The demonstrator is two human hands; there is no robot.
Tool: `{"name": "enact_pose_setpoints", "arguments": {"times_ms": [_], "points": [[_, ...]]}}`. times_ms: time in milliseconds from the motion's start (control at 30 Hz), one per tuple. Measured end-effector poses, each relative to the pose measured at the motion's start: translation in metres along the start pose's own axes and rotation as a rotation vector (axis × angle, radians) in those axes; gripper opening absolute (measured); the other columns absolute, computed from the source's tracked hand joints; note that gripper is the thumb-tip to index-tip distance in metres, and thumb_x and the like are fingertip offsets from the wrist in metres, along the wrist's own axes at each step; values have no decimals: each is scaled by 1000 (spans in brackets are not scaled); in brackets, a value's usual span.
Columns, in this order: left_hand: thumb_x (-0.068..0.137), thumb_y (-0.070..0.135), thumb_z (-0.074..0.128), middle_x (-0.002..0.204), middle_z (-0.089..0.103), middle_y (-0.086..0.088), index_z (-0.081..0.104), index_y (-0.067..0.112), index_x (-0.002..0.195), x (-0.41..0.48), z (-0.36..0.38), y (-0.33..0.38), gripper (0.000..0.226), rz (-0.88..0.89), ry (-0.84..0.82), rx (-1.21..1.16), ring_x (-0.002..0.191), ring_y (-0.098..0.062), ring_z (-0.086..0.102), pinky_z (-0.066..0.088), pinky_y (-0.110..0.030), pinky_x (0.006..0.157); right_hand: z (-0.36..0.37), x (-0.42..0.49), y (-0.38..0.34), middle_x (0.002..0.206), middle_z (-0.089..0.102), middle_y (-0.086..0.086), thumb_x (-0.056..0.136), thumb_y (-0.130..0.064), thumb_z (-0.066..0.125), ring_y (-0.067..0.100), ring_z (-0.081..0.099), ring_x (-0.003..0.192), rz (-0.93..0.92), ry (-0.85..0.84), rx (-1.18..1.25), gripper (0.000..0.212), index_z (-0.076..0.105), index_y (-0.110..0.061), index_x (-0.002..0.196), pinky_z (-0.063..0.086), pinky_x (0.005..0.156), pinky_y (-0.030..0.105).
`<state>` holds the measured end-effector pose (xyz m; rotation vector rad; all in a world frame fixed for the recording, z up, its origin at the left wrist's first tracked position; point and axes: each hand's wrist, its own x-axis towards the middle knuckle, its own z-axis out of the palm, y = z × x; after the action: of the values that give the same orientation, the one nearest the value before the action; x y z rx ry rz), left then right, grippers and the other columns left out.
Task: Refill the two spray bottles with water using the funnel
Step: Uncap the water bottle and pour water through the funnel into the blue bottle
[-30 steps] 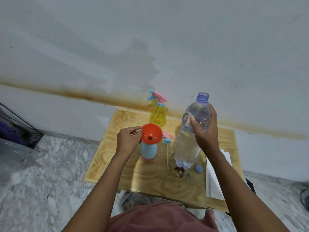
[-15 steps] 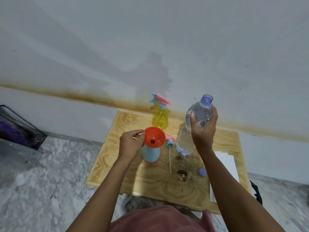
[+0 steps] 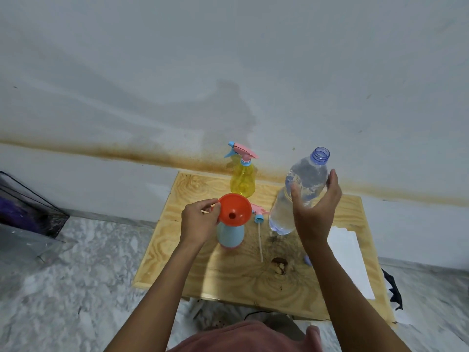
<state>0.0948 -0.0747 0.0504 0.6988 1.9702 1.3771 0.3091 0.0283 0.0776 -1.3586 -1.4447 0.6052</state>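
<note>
White paper (image 3: 347, 252) on plywood table (image 3: 228, 275) right edge; dark bin (image 3: 30, 209) on marble floor (image 3: 76, 288) left.

The left hand (image 3: 199, 224) pinches the rim of the orange funnel (image 3: 234, 209), which sits in the neck of the blue spray bottle (image 3: 230, 235) on the wooden table (image 3: 228, 278). The right hand (image 3: 314, 212) grips the uncapped water bottle (image 3: 299, 191), lifted clear of the table (mouth tilted up and right). A yellow spray bottle (image 3: 242, 180) stands behind, and a loose spray head (image 3: 259, 216) lies between the bottles.

The right forearm (image 3: 330, 273) hides most of the cap (image 3: 307, 261); the funnel (image 3: 234, 209) covers the blue bottle's (image 3: 230, 237) neck.
</note>
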Motion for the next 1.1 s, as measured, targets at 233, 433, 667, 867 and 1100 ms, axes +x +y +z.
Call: {"name": "enact_pose_setpoints", "arguments": {"times_ms": [233,433,667,867,1100], "points": [[88,18,73,80,66,-3,77,10,107,3,-1,-3,21,5,-6,-12,73,-28,74,63,-47,73,21,-66,-11,103,59,-2,91,-38,63,9,58,82,-175,-247,-140,36,56,-21,121,53,69,28],[89,18,72,79,67,-5,77,12,106,2,-1,-5,19,19,-13,-22,73,-29,74,63,-48,72,52,-55,-18,96,72,-1,95,-38,59,11,65,84,187,-574,-102,30,68,-16,113,55,81,35],[94,30,66,85,71,-3,75,15,109,-2,-5,-2,23,18,-37,-105,70,-20,73,63,-42,75,57,-47,-17,78,69,-4,89,-17,61,10,65,73,156,-534,-96,19,73,-11,102,54,69,27],[100,13,52,118,63,0,63,24,127,4,-9,-22,31,51,-136,69,98,-13,64,52,-19,71,52,-44,-16,74,66,-10,92,-17,62,0,63,67,155,-553,-44,15,69,-16,105,45,60,9],[86,17,74,128,50,7,53,26,139,7,0,-39,57,93,-368,267,117,-14,49,42,-26,91,7,-41,13,85,70,-6,93,-20,64,12,70,75,250,-473,32,10,64,-23,103,60,62,31]]}}
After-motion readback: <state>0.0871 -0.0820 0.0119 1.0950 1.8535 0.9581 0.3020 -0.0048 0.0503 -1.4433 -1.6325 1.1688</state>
